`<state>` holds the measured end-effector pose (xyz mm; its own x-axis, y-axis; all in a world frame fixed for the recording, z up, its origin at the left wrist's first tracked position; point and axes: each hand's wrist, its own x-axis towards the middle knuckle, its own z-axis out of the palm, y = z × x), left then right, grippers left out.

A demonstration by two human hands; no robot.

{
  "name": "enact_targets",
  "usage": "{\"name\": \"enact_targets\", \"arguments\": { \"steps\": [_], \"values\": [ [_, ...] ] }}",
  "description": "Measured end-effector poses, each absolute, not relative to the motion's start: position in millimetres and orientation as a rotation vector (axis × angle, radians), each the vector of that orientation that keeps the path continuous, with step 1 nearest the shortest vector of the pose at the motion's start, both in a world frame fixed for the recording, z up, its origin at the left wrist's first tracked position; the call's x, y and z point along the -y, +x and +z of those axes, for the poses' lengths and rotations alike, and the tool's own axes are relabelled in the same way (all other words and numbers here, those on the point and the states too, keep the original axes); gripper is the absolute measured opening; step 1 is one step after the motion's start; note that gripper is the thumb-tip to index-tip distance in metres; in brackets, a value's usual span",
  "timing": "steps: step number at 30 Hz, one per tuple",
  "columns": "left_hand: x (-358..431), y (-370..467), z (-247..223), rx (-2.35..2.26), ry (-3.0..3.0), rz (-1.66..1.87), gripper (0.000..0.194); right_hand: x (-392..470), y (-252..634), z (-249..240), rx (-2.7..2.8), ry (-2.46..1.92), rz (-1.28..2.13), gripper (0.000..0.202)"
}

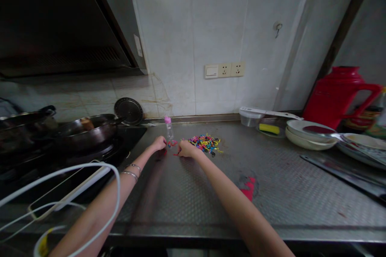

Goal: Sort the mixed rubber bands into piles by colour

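Note:
On the metal counter [193, 192], a pile of small multicoloured bands or strips [208, 143] lies just beyond and right of my right hand [186, 149]. That hand's fingers are pinched on a small red strip. My left hand [159, 143] is closed too, with a bit of red at its fingertips. Between the hands lie a few loose red pieces [171, 143]. A small clear bottle with a pink cap [169, 126] stands upright just behind them.
At left are a pan [87, 128] on the stove and a white cable [117, 192] near my left forearm. Bowls [310, 138], a yellow sponge [269, 129], a knife [340, 172] and a red thermos [334, 98] sit at right. A red patch [249, 188] lies near my right forearm.

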<state>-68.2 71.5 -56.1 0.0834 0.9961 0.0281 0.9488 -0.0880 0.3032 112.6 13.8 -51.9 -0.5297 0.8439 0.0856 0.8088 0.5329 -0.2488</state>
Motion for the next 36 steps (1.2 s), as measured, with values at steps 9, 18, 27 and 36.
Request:
{"name": "enact_targets", "arguments": {
  "steps": [9, 18, 27, 36],
  "values": [
    [-60, -19, -46, -1.362, 1.73, 0.74, 0.013, -21, 140, -45, 2.279, -1.468, 0.231, 0.025],
    [-53, -23, -3, -1.37, 2.221, 0.525, 0.025, -11, 172, -14, 1.925, -1.532, -0.067, 0.043],
    [-36, -84, -15, -1.342, 2.249, -0.064, 0.037, -18, 101, -54, 2.504, -1.159, 0.218, 0.042],
    [-25, -102, -28, -1.457, 2.181, -0.223, 0.048, -21, 80, -62, 2.587, -1.257, 0.256, 0.029]
  ]
}}
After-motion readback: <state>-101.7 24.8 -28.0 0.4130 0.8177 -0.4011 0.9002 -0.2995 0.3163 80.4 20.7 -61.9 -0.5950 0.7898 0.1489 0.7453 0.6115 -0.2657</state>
